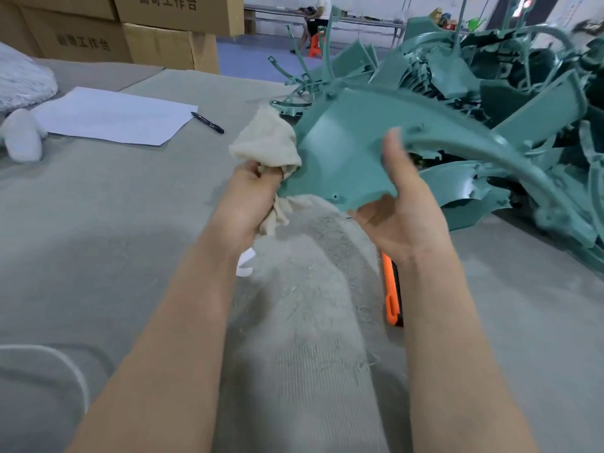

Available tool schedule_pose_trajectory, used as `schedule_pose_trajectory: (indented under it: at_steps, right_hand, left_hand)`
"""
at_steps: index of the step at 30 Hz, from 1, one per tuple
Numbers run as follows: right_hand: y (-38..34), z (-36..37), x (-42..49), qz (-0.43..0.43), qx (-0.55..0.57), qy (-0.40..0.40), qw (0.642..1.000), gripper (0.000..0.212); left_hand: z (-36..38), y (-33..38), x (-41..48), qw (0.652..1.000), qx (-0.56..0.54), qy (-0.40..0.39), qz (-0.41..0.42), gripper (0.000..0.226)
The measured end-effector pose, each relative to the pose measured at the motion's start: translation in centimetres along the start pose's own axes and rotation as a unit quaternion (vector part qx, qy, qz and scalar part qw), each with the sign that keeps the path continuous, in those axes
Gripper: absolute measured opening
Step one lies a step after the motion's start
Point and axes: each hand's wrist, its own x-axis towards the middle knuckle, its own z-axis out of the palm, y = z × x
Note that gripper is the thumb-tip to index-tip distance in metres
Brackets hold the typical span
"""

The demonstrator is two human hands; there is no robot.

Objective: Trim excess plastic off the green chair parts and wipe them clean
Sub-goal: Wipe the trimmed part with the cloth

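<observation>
The left hand (251, 191) is gripping a bunched cream cloth (266, 142), its fingers (261, 168) curling tightly round the fabric and pressing it against the left edge of the green chair part (340, 152). The part, a flat panel with a long curved ribbed arm sweeping off to the right, is being held up above the counter (98, 207), between the two hands. The right hand (405, 207) is cradling the panel's lower corner in its upturned palm, with one digit lying up the near face; the rest of its fingers are hiding behind the plastic, so the hand is clasping the part.

Under the arms a pale ribbed mat (304, 322) is lying on the counter, with thin green shavings scattered over it. An orange utility knife (390, 289) is resting just beside the mat, partly under the right wrist. A heap of green chair parts (523, 76) is piling up at the right of the counter.

Farther left a white sheet of paper (111, 116) is lying flat with a black pen (207, 122) just beside its right corner; any writing on either is too faint to read. Cardboard boxes (88, 40) are standing behind the counter, printed in dark Chinese characters; the last three read 工作台, the first two are blurred.
</observation>
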Motion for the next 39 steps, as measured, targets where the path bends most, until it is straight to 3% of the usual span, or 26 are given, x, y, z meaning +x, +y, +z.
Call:
schedule_pose_trajectory:
  at_steps: [2,4,10,15,19,21,23,24,26,28,30,34,36,39]
  right_hand:
    - [0.4,0.0,0.1,0.01,-0.054,0.016,0.998,0.012]
    - [0.5,0.1,0.4,0.022,-0.059,0.033,0.997,0.011]
    - [3.8,2.2,0.9,-0.017,-0.106,0.129,0.986,0.018]
    - [5.4,3.7,0.9,-0.123,-0.255,0.129,0.95,0.031]
    - [5.8,3.9,0.8,-0.124,-0.281,0.181,0.934,0.017]
    - [5.4,3.8,0.6,-0.023,-0.346,0.14,0.927,0.035]
    - [4.4,3.4,0.1,0.065,-0.393,0.047,0.916,0.05]
    - [3.6,3.2,-0.2,0.057,-0.388,0.004,0.92,0.044]
    - [2.2,3.2,-0.5,-0.077,-0.337,0.007,0.938,0.031]
    - [1.0,3.0,-0.6,-0.277,-0.339,0.106,0.893,0.022]
    - [0.6,2.8,-0.6,-0.347,-0.386,0.166,0.839,0.015]
    - [0.3,2.3,-0.5,-0.158,-0.454,0.08,0.873,0.03]
    - [0.3,2.2,-0.3,-0.146,-0.486,0.06,0.86,0.038]
    - [0.5,1.9,0.0,-0.17,-0.522,0.091,0.831,0.038]
  left_hand:
    - [-0.4,-0.1,0.0,0.999,0.035,0.002,0.001,0.019]
    - [-0.3,-0.1,-0.1,0.998,0.053,0.032,0.009,0.019]
    - [1.1,0.4,-0.4,0.979,-0.168,0.117,0.006,0.022]
    - [3.5,0.3,-1.1,0.981,-0.159,0.106,-0.025,0.023]
    - [3.1,0.3,-0.5,0.979,-0.164,0.12,-0.028,0.02]
    - [1.6,0.3,0.2,0.966,-0.181,0.18,-0.039,0.018]
    - [-0.2,0.3,0.7,0.941,-0.217,0.257,-0.033,0.018]
    - [-1.0,0.5,0.8,0.928,-0.236,0.287,-0.018,0.018]
    - [-2.1,0.7,0.9,0.919,-0.244,0.31,0.023,0.018]
    - [-2.1,1.1,0.9,0.93,-0.217,0.294,0.04,0.026]
    - [-1.1,1.5,0.4,0.949,-0.183,0.249,0.051,0.03]
    - [0.4,1.8,-0.3,0.971,-0.164,0.166,0.057,0.016]
    - [0.8,1.6,-0.5,0.977,-0.163,0.129,0.041,0.015]
    - [1.3,1.5,-0.8,0.988,-0.137,0.07,0.026,0.022]
